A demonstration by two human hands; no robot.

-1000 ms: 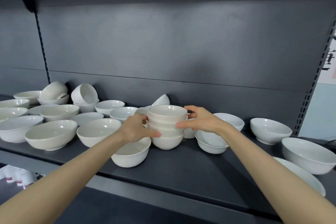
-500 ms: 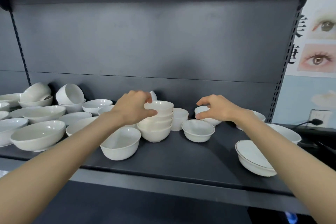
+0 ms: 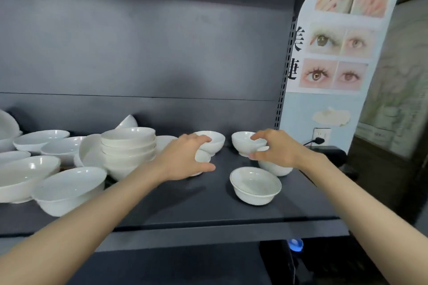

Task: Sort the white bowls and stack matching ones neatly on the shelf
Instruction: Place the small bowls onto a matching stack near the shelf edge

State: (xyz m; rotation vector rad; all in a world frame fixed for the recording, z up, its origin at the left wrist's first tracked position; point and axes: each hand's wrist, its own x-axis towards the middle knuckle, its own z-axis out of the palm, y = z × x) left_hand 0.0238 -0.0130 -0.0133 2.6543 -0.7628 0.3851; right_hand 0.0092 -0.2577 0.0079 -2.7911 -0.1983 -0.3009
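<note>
Both hands have left the stack of white bowls [image 3: 128,146], which the left one was steadying half a second ago, and now work to the right of it on the dark shelf [image 3: 185,206]. The left hand [image 3: 185,157], just right of the stack, arches with fingers spread wide over a half-hidden bowl [image 3: 203,157]. Whether it touches the bowl cannot be told from here. Further right of the stack, the right hand [image 3: 278,149] pinches a footed bowl [image 3: 242,143], forefinger on the rim and thumb against the lower wall. A gold-lined bowl [image 3: 254,184] sits loose and upright, also right of the stack but nearer the shelf's front edge. Wider bowls crowd the shelf to the stack's left. The small bowls look like glazed ceramic: rigid, light enough for one hand each, slick under the fingers and quick to chip if rims knock. The safest hold is probably thumb inside or over the rim with fingers under the wall, near the foot. Each should be lowered straight into a matching bowl, not dropped. The stack itself, several bowls deep, is likely heavy and apt to slide. Moving it probably calls for two hands low on the bottom bowl.
</note>
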